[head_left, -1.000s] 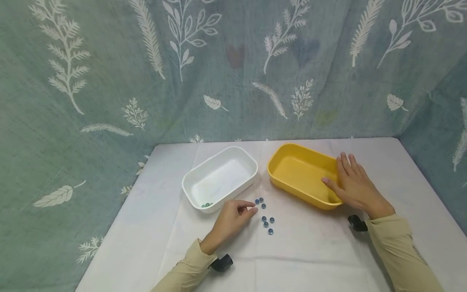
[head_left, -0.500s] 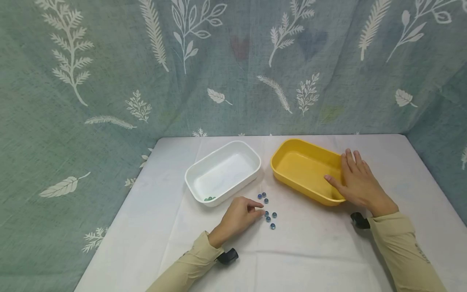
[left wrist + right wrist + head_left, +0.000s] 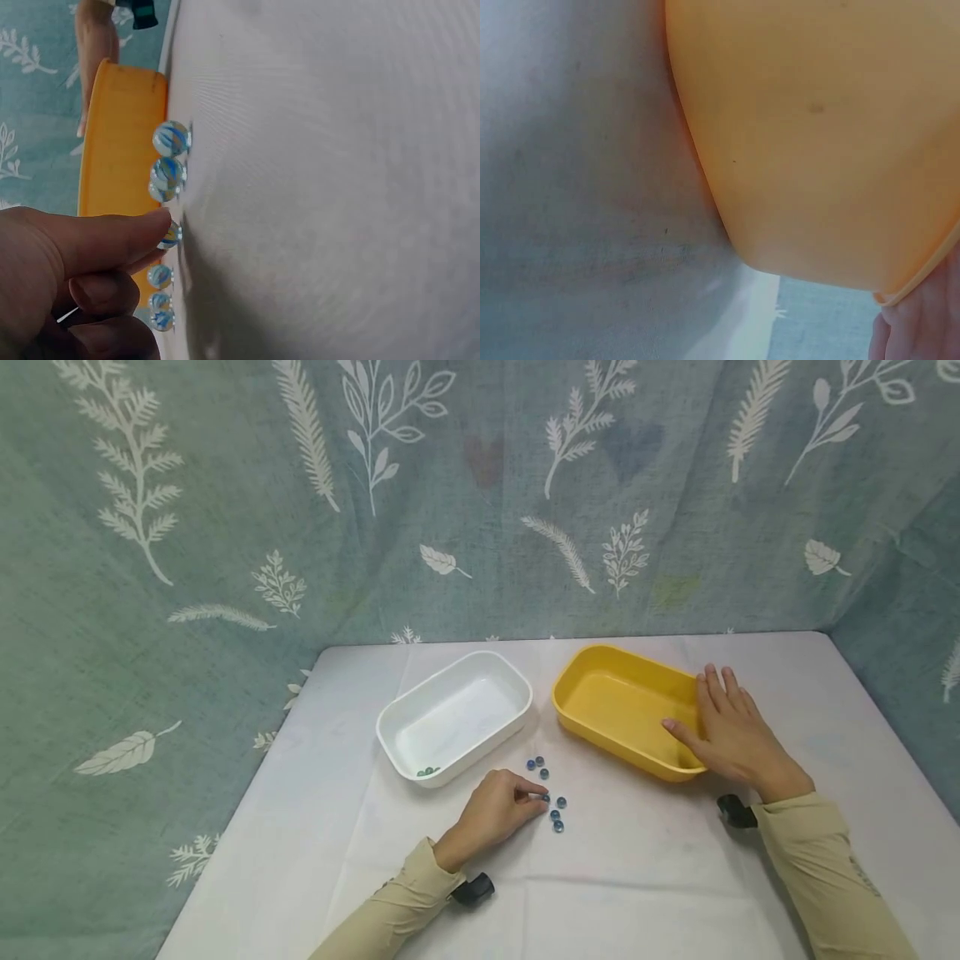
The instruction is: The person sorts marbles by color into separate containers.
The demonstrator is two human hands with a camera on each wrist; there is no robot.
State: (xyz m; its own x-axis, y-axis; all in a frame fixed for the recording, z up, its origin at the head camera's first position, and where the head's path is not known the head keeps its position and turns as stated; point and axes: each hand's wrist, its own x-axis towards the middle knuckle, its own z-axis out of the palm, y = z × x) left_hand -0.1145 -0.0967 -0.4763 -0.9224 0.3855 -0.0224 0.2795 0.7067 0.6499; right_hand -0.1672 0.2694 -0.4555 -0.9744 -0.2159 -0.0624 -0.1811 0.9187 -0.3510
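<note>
At my far left the green-blue cloth (image 3: 135, 677) with white leaf prints rises, running on behind the far edge of the counter (image 3: 660, 877). Toward that edge, left of the counter's middle, I see the white tray (image 3: 453, 718) set at a slant; a few small green marbles (image 3: 428, 772) lie inside, in its corner nearest me. The left hand (image 3: 497, 810) comes in from the near side, a black device (image 3: 474, 890) at its wrist, thumb and forefinger pinching one blue marble (image 3: 173, 237) low over the counter; the finger hides part of it. Six loose marbles (image 3: 562, 802) lie near those fingertips, three toward the far edge, three toward the near. Next I find the yellow tray (image 3: 630, 718), slanted the other way, nearer the far edge than the near one. At its right end I make out the right hand (image 3: 738, 735), fingers straight along the outside, thumb spread over the rim.
</note>
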